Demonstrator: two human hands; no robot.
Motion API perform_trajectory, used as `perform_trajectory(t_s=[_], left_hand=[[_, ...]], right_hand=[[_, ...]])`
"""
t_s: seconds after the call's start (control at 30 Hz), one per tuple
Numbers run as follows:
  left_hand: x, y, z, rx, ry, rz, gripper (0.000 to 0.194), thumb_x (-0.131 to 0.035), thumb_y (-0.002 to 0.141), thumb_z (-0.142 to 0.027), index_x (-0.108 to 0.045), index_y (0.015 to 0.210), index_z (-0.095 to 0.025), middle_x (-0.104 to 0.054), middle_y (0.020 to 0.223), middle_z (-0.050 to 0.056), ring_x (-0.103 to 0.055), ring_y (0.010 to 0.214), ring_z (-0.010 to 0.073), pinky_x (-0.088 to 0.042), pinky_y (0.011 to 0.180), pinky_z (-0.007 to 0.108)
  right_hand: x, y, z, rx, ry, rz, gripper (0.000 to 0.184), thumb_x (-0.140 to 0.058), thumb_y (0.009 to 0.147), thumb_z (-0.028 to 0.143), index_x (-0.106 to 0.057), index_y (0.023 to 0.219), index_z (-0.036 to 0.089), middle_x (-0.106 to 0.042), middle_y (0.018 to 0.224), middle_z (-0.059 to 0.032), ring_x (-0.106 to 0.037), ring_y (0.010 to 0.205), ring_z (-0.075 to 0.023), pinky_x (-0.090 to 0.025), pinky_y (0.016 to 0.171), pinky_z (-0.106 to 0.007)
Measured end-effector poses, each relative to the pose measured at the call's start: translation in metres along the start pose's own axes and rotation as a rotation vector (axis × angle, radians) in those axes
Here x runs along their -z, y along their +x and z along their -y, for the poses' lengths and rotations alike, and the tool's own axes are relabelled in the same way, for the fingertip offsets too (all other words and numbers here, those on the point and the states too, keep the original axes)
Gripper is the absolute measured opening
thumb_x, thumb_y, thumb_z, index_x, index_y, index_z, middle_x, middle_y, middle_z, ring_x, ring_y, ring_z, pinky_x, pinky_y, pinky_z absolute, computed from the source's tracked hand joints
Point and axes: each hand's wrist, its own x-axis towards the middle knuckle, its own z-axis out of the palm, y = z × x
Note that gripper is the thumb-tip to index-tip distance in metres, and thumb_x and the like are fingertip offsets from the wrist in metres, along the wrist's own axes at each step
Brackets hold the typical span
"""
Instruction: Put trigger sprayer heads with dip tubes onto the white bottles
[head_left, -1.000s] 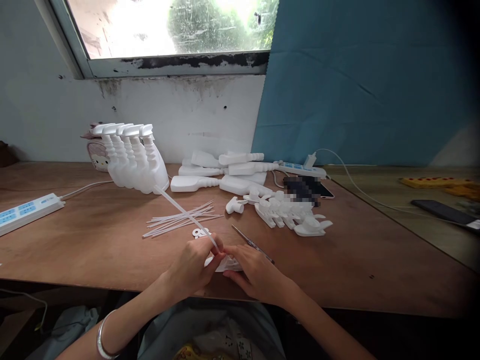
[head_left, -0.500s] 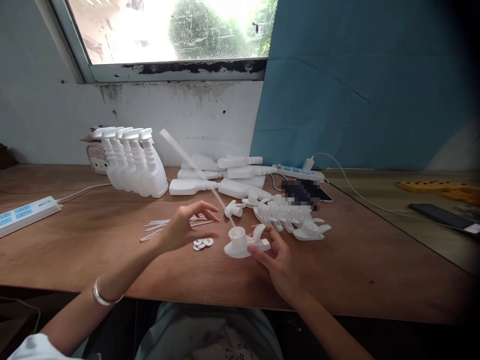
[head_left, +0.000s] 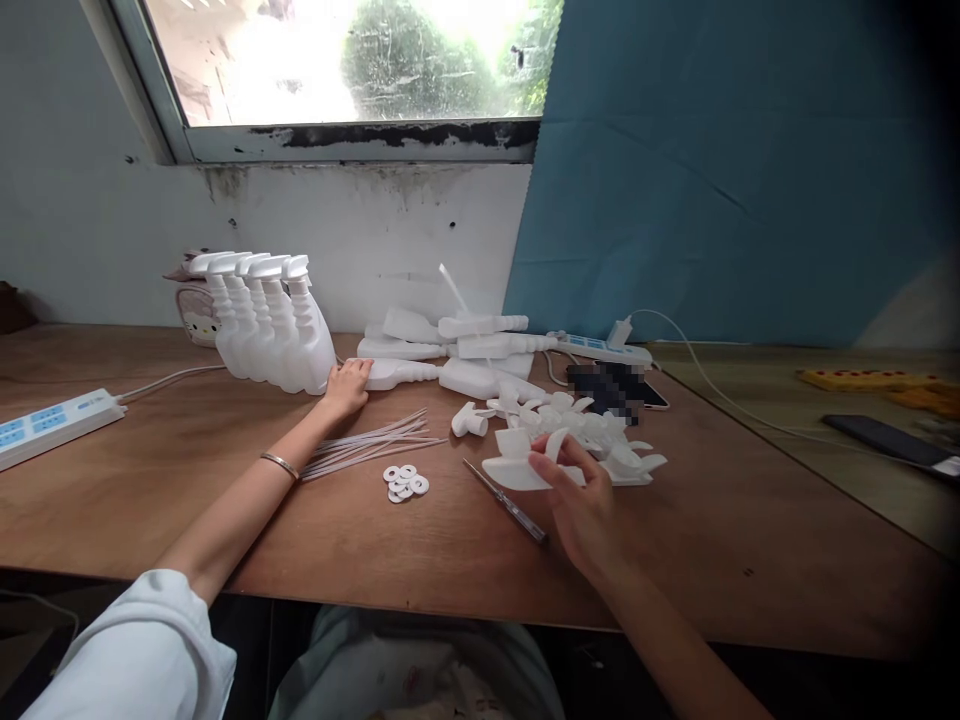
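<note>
My left hand (head_left: 349, 386) reaches to the back of the table, its fingers closed over the base of a white plastic bottle (head_left: 405, 372) lying on its side. In my right hand (head_left: 577, 485) is a white trigger spray head (head_left: 517, 472), pinched near its trigger. A thin white tube (head_left: 453, 290) rises from the spray head and slants up in front of the bottles. Below the spray head lies a screwdriver (head_left: 506, 502). White ring washers (head_left: 405, 482) and loose thin tubes (head_left: 371, 443) lie between my arms.
Several upright bottles with spray heads (head_left: 274, 320) stand at the back left. More bottles (head_left: 487, 345) lie at the back. Loose spray heads (head_left: 630, 460) are heaped to the right, before a phone (head_left: 630, 385). Power strips (head_left: 56, 425) and a white cable (head_left: 705, 375) flank the work area.
My left hand has moved away from beside the spray head to a lying bottle at the back. My right hand has shifted right with the spray head, and the screwdriver now shows.
</note>
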Motion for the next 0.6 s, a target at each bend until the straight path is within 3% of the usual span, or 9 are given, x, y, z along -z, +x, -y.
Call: perform_trajectory(t_s=[0.13,0.27,0.33,0.43,0.5,0.6], left_hand=[[0.002,-0.003,-0.011,0.078,0.009,-0.048,0.038,-0.048,0.071,-0.015,-0.051,0.109,-0.013,-0.055,0.106,0.014,-0.048,0.101,0.0288,-0.043,0.076,0.037],[0.017,-0.012,-0.010,0.144,-0.004,-0.108,0.036,-0.049,0.071,-0.017,-0.050,0.107,-0.015,-0.055,0.101,0.012,-0.050,0.096,0.0274,-0.046,0.071,0.034],[0.027,-0.020,-0.005,0.180,-0.025,-0.142,0.035,-0.050,0.071,-0.020,-0.049,0.106,-0.016,-0.056,0.100,0.010,-0.052,0.092,0.0264,-0.046,0.071,0.034],[0.037,-0.035,0.006,0.215,-0.089,-0.256,0.033,-0.053,0.069,-0.024,-0.051,0.101,-0.017,-0.056,0.097,0.009,-0.053,0.088,0.0268,-0.046,0.072,0.035],[0.038,-0.045,0.015,0.216,-0.124,-0.352,0.032,-0.054,0.068,-0.025,-0.052,0.098,-0.017,-0.056,0.096,0.009,-0.052,0.088,0.0277,-0.046,0.072,0.036],[0.032,-0.054,0.027,0.230,-0.150,-0.439,0.031,-0.055,0.066,-0.025,-0.052,0.096,-0.018,-0.056,0.093,0.009,-0.051,0.086,0.0283,-0.046,0.070,0.037]], right_hand=[[-0.001,0.027,0.027,0.014,0.042,0.060,0.018,-0.068,0.063,0.032,-0.059,0.073,0.020,-0.051,0.073,0.0024,-0.048,0.066,-0.0107,-0.041,0.059,-0.023],[-0.002,0.059,0.043,0.063,0.097,0.111,0.019,-0.068,0.062,0.031,-0.056,0.074,0.022,-0.048,0.074,0.0036,-0.050,0.065,-0.0106,-0.047,0.060,-0.026],[0.000,0.075,0.042,0.146,0.054,0.029,0.021,-0.068,0.061,0.031,-0.057,0.078,0.022,-0.049,0.076,0.0033,-0.051,0.065,-0.0107,-0.047,0.059,-0.026],[0.007,0.093,0.032,0.282,-0.031,-0.166,0.041,-0.070,0.058,0.030,-0.055,0.096,0.025,-0.054,0.079,0.0014,-0.053,0.069,-0.0135,-0.047,0.057,-0.027],[0.013,0.101,0.022,0.301,-0.050,-0.254,0.052,-0.071,0.058,0.032,-0.051,0.106,0.025,-0.055,0.075,0.0012,-0.053,0.066,-0.0142,-0.046,0.055,-0.028],[0.024,0.108,0.012,0.265,-0.042,-0.328,0.048,-0.068,0.061,0.036,-0.051,0.104,0.022,-0.051,0.067,0.0026,-0.050,0.058,-0.0129,-0.044,0.051,-0.027]])
